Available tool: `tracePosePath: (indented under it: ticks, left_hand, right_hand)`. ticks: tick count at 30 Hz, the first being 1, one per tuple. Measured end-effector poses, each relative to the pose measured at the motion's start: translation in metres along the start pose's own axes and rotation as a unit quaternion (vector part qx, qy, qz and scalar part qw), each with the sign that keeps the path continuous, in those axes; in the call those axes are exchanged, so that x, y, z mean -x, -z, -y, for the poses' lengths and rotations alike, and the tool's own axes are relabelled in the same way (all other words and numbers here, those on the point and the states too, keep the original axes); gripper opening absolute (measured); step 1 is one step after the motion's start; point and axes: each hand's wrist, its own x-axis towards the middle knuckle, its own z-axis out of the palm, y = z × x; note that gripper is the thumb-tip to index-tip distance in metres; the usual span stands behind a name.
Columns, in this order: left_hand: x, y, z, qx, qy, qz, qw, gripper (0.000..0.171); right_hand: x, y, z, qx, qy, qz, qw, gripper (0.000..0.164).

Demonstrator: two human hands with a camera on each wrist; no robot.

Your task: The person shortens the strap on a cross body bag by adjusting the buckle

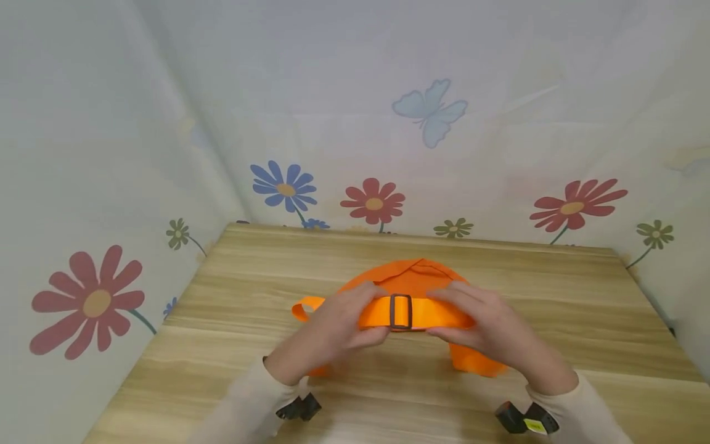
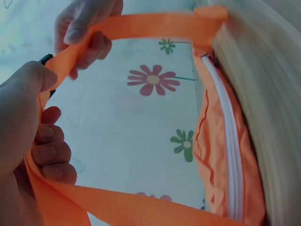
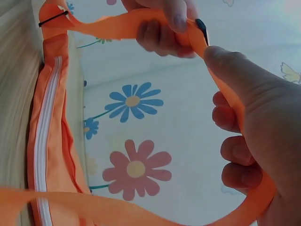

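An orange waist bag (image 1: 407, 282) with a white zipper (image 2: 231, 136) lies on the table. Its wide orange strap (image 1: 429, 313) is lifted in a loop above it, and a dark rectangular slide buckle (image 1: 392, 312) sits on the strap between the hands. My left hand (image 1: 339, 317) grips the strap just left of the buckle, thumb close to the frame in the left wrist view. On the other side my right hand (image 1: 493, 317) holds the strap, its fingers curled round the webbing. A small strap loop (image 1: 299, 311) sticks out beyond the left hand.
The wood-grain table (image 1: 255, 265) runs back to a white curtain (image 1: 333, 74) printed with flowers and a butterfly, which also hangs at both sides. Dark cameras (image 1: 299, 407) are strapped at the wrists, below the light sleeves (image 1: 244, 407).
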Motion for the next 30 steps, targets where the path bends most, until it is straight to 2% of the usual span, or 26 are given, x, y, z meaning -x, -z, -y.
tracePosePath:
  ticks: [4, 8, 12, 15, 19, 25, 30]
  left_hand:
    - [0.003, 0.011, 0.000, -0.038, 0.007, 0.012, 0.9992, 0.046]
    - [0.005, 0.016, 0.002, -0.028, 0.010, 0.034, 0.9990, 0.056]
    - [0.005, 0.015, 0.005, -0.019, -0.021, 0.022, 0.9993, 0.063]
    - [0.004, 0.012, 0.006, -0.032, -0.050, 0.003, 0.9983, 0.067]
    - [0.005, 0.009, 0.006, -0.036, -0.050, -0.002, 0.9981, 0.070]
    - [0.007, 0.005, 0.005, -0.001, -0.039, 0.003, 0.9993, 0.066]
    - [0.007, 0.003, 0.004, 0.008, -0.056, -0.009, 0.9984, 0.063]
  right_hand:
    - [0.003, 0.006, -0.002, 0.006, 0.008, 0.004, 1.000, 0.049]
    - [0.003, 0.008, -0.003, 0.015, 0.014, 0.003, 1.000, 0.051]
    - [0.003, 0.008, -0.002, 0.007, 0.020, -0.005, 1.000, 0.051]
    - [0.002, 0.007, -0.001, 0.001, 0.025, -0.016, 1.000, 0.049]
    - [0.003, 0.002, -0.001, -0.011, 0.020, -0.023, 0.999, 0.047]
    - [0.003, -0.001, 0.001, -0.034, 0.010, -0.025, 0.999, 0.044]
    - [0.002, -0.004, 0.004, -0.038, 0.002, -0.026, 0.999, 0.044]
